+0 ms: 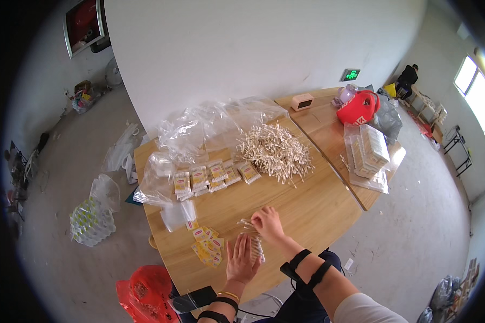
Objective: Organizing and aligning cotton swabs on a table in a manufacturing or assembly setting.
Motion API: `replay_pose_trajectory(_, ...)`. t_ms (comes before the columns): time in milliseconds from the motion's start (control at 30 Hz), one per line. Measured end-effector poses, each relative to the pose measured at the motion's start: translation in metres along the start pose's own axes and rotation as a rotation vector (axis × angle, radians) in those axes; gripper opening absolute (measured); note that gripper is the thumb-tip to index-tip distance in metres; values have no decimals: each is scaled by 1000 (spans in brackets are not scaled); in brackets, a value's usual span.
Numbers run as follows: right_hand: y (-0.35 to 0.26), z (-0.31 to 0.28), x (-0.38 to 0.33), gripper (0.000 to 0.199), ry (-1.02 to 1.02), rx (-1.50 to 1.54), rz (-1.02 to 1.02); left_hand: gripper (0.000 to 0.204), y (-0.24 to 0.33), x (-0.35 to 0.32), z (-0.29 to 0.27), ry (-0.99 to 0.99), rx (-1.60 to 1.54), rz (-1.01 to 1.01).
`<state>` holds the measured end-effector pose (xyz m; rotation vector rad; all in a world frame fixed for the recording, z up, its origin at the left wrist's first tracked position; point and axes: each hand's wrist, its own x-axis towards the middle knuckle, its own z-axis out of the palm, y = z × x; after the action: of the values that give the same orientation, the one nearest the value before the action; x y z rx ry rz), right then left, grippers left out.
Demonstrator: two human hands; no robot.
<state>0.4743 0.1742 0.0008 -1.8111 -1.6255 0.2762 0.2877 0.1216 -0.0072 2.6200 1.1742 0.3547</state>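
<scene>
My left hand lies flat near the table's front edge, its fingers stretched over a row of cotton swabs set side by side. Just above it, my right hand is closed in a pinch at the top of that row, with a few swab tips sticking out to its left. Left of my hands, small yellow and white printed cards are scattered. A large heap of loose cotton swabs rests farther back. Beside the heap sit several filled swab packs, and small clear bags lie below them.
Crumpled clear plastic sheeting covers the table's back left. On the adjoining right table are a small clock, a red bag and wrapped white packs. A red plastic bag hangs at the near left. Far right, a person sits.
</scene>
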Motion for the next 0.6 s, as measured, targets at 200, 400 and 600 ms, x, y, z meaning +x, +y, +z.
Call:
replay_pose_trajectory(200,-6,-9,-19,11,-40,108,-38,82,1,1,-9,12,-88,15)
replay_pose_trajectory(400,1,-33,-47,15,173,150,121,84,0,16,-19,14,32,-12)
replay_pose_trajectory(600,-21,-9,-53,23,185,380,125,90,4,30,-5,-218,153,-15)
